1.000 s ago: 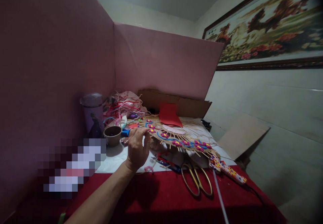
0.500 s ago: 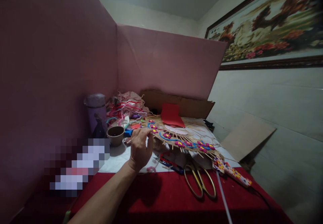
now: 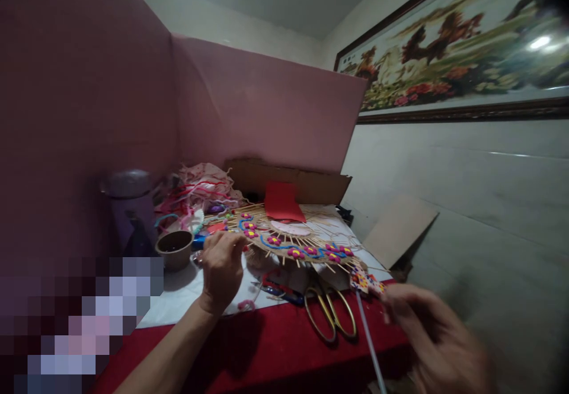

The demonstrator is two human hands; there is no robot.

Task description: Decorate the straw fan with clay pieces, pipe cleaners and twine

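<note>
My left hand (image 3: 223, 268) pinches the left edge of a decorated cardboard ring (image 3: 284, 253). Pink yarn flowers with yellow centres and a wavy blue strand run along the ring, and thin wooden sticks radiate from it. Blurred by motion, my right hand (image 3: 438, 338) is at the handle of a flower-patterned glue gun (image 3: 362, 279); its fingers cover most of that handle, so the grip is unclear. A long translucent glue stick (image 3: 371, 343) extends from the gun toward me. Gold-handled scissors (image 3: 331, 314) lie between my hands.
A brown cup (image 3: 174, 252) and a purple bottle (image 3: 132, 213) stand at left. Behind are a pink yarn pile (image 3: 207, 183), red paper (image 3: 284, 201) and a cardboard strip (image 3: 320, 183). A dark blue tool (image 3: 284, 292) lies beside the scissors. Pink panels (image 3: 267, 103) enclose the back and left.
My right hand has entered from the right and reached the glue gun's handle. My left hand stays on the ring's edge. The view has swung to the right.
</note>
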